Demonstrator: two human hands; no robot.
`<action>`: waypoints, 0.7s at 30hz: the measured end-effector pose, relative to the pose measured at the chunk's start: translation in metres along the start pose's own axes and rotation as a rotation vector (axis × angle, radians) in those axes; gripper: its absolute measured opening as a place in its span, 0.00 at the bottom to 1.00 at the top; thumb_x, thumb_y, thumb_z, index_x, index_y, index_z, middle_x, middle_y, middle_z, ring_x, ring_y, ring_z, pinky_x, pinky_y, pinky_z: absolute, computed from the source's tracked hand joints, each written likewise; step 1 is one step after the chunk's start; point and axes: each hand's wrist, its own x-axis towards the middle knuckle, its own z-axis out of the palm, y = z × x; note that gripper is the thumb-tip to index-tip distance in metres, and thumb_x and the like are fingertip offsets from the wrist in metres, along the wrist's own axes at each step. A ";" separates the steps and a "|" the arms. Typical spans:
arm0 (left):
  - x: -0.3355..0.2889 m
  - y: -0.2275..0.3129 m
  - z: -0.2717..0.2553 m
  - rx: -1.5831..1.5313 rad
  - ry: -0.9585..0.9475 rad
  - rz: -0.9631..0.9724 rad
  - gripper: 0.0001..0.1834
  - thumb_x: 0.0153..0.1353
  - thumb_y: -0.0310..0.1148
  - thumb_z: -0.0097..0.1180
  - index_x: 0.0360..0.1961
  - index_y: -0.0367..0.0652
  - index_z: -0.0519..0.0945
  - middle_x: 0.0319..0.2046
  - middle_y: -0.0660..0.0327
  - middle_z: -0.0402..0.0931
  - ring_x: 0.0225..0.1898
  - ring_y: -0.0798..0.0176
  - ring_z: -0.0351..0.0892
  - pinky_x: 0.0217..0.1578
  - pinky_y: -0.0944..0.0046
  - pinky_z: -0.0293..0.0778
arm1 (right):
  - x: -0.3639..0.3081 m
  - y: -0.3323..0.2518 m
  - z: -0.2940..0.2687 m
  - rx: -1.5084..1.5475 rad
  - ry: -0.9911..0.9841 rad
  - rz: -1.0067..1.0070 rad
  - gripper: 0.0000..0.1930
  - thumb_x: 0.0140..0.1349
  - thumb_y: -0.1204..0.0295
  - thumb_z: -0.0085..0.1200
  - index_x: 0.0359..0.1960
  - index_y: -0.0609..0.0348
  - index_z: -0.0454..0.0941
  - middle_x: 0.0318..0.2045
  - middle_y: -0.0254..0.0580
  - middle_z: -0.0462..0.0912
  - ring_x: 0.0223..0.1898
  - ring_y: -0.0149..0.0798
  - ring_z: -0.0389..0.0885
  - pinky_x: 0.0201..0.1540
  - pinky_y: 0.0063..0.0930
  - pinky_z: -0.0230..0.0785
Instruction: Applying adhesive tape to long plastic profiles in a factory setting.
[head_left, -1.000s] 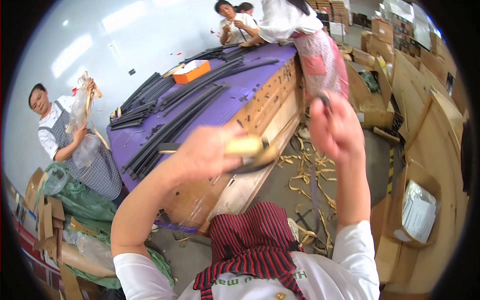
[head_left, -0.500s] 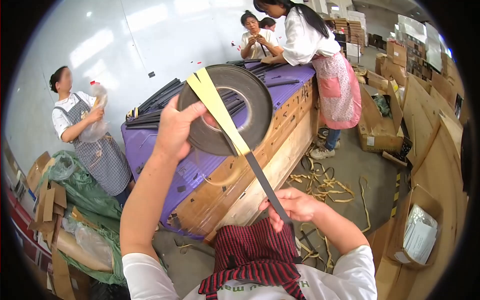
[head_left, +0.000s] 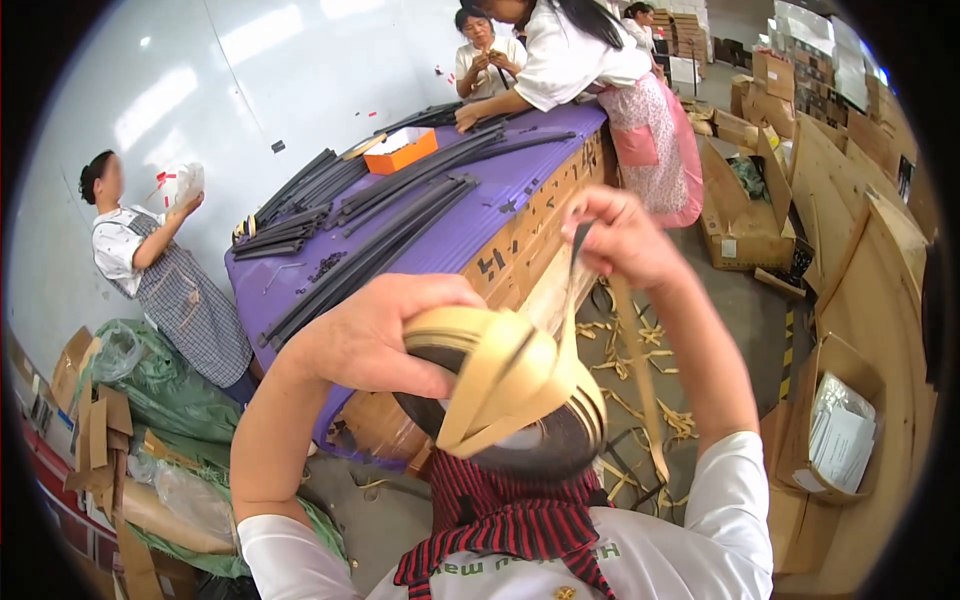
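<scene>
A large roll of black foam tape with yellow backing [head_left: 500, 390] is tilted in front of my chest, somewhat blurred. My left hand [head_left: 385, 335] grips its rim, thumb across the side. Loose yellow strip loops over the roll's face. Raised to the upper right, my right hand [head_left: 615, 238] pinches the dark end of the strip [head_left: 578, 245] between thumb and fingers. From near that hand a length of yellow backing [head_left: 640, 380] hangs toward the floor. Behind the roll, bundles of black foam strips [head_left: 370, 250] lie on the purple-covered table [head_left: 420, 255].
An orange box [head_left: 402, 152] stands on the table. Co-workers stand at the left [head_left: 185, 280] and far side [head_left: 600, 60]. Yellow scraps [head_left: 680, 425] litter the floor. Cardboard boxes [head_left: 745, 235] line the right; green sacking [head_left: 165, 385] lies at left.
The roll has come down and closer to me and turned. My right hand has risen from low near my apron to the upper right, drawing the strip up. The table top shows more.
</scene>
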 end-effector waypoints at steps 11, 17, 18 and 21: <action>0.010 -0.045 -0.031 0.620 0.959 0.003 0.19 0.46 0.30 0.59 0.41 0.39 0.71 0.33 0.52 0.75 0.32 0.55 0.77 0.35 0.63 0.72 | -0.067 0.016 0.083 -0.068 -0.570 0.423 0.08 0.56 0.70 0.55 0.35 0.61 0.75 0.18 0.34 0.75 0.19 0.25 0.73 0.21 0.19 0.68; -0.019 -0.028 -0.014 0.471 -0.150 -0.048 0.20 0.40 0.28 0.57 0.38 0.40 0.71 0.28 0.51 0.73 0.30 0.49 0.74 0.33 0.58 0.70 | -0.037 -0.052 0.017 -0.048 -0.123 0.048 0.10 0.45 0.81 0.61 0.30 0.60 0.74 0.18 0.27 0.74 0.18 0.17 0.68 0.20 0.11 0.59; -0.024 -0.022 -0.008 0.343 -0.270 -0.068 0.20 0.39 0.28 0.57 0.38 0.41 0.72 0.28 0.52 0.73 0.29 0.49 0.74 0.33 0.59 0.70 | -0.029 -0.045 0.012 -0.171 -0.011 -0.012 0.10 0.45 0.81 0.60 0.29 0.61 0.74 0.19 0.27 0.74 0.19 0.16 0.67 0.22 0.10 0.59; -0.040 -0.008 -0.009 0.049 -0.152 -0.009 0.21 0.39 0.26 0.61 0.39 0.40 0.72 0.31 0.60 0.76 0.32 0.64 0.75 0.36 0.65 0.70 | -0.012 0.001 0.015 -0.488 0.057 -0.153 0.04 0.54 0.77 0.54 0.32 0.61 0.77 0.23 0.24 0.74 0.27 0.18 0.69 0.28 0.15 0.62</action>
